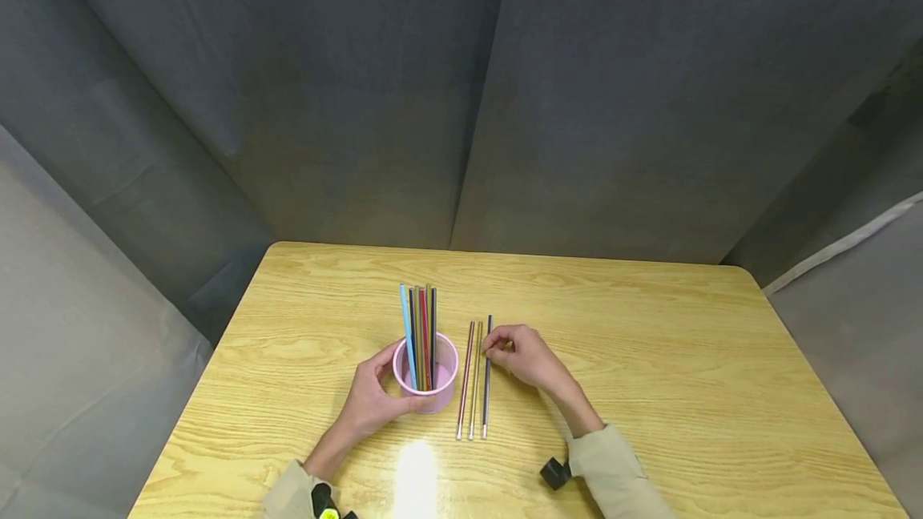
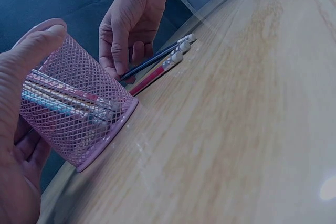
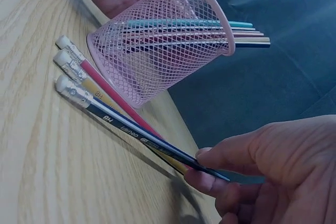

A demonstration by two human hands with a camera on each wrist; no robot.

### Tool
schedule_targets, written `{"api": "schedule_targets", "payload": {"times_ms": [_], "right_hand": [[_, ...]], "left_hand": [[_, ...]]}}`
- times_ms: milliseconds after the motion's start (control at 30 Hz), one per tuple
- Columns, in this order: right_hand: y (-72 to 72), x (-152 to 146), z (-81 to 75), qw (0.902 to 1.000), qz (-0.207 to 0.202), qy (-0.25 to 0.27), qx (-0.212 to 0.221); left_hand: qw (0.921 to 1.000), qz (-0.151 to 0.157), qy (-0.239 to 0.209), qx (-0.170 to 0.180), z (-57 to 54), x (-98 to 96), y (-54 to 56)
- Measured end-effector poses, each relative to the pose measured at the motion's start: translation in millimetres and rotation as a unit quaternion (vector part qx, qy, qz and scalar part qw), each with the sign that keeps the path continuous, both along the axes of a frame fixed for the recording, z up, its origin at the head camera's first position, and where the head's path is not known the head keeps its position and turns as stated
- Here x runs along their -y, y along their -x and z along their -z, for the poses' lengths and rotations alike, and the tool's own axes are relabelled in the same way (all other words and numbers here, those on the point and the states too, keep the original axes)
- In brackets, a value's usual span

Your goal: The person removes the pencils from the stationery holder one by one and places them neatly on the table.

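My left hand (image 1: 368, 400) grips a pink mesh pencil cup (image 3: 152, 72) that stands upright on the table, its thumb and fingers round the sides. Several pencils (image 1: 422, 319) lean inside the cup, among them light blue, red, yellow and dark ones. To the right of the cup lie a red pencil (image 1: 465, 383) and a yellow pencil (image 1: 475, 384), side by side with their eraser ends toward me. Beside them, my right hand (image 1: 530, 357) pinches a dark blue pencil (image 3: 142, 135) between thumb and fingertips near its far end. White erasers in metal bands cap these three pencils.
All of this sits on a wood-grain table (image 1: 685, 359). Grey cloth panels (image 1: 360, 102) hang behind its back edge and along both sides. A bright reflection shows on the tabletop near the front.
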State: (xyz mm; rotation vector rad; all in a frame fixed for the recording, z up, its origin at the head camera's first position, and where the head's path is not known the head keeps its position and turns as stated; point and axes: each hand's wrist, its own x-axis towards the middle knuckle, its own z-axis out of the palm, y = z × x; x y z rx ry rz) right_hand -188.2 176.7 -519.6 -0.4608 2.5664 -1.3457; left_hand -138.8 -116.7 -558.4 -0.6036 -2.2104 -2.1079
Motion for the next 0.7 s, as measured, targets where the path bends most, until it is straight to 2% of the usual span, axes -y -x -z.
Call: {"api": "schedule_targets", "payload": {"times_ms": [300, 500, 700], "right_hand": [[-1.8, 0.8, 0.4, 0.9995, -0.012, -0.006, -0.03], [-1.9, 2.3, -1.0, 0.9995, -0.005, -0.028, -0.015], [-2.2, 3.2, -1.7, 0.9988, -0.004, -0.044, -0.023]], "left_hand": [[1.0, 0.001, -0.003, -0.003, 0.6, -0.2, -0.2], [0.9999, 0.003, -0.007, -0.006, 0.6, -0.7, 0.0], [0.9999, 0.003, -0.008, -0.008, 0.9, -0.7, 0.2]]}}
